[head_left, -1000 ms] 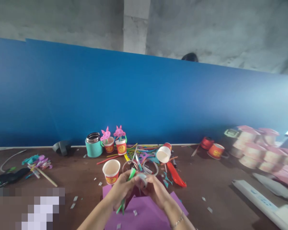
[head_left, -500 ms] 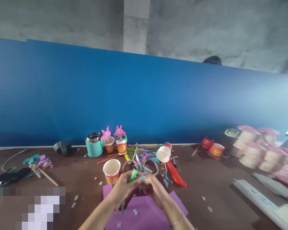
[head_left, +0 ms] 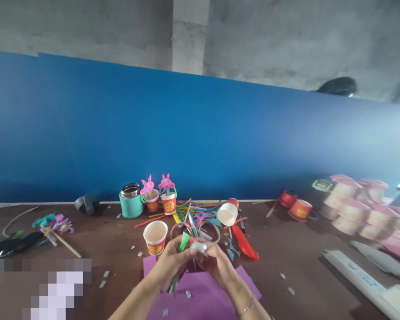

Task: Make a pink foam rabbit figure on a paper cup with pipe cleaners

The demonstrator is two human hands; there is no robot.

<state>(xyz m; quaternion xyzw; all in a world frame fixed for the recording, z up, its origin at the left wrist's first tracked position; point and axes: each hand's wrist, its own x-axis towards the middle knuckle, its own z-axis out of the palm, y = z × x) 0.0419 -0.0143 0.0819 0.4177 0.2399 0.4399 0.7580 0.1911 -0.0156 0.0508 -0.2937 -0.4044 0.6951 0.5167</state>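
On bench, red-white paper cups are holding pink cut-outs; left hand is gripping green strips, right hand pinching shiny translucent piece.

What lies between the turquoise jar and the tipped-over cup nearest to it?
In the head view, two upright cups bearing pink figures come first, then a spread of coloured strips.

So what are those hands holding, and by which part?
The left hand grips green strips mid-length; a shiny thing is held between it and the right hand, exact spot unclear.
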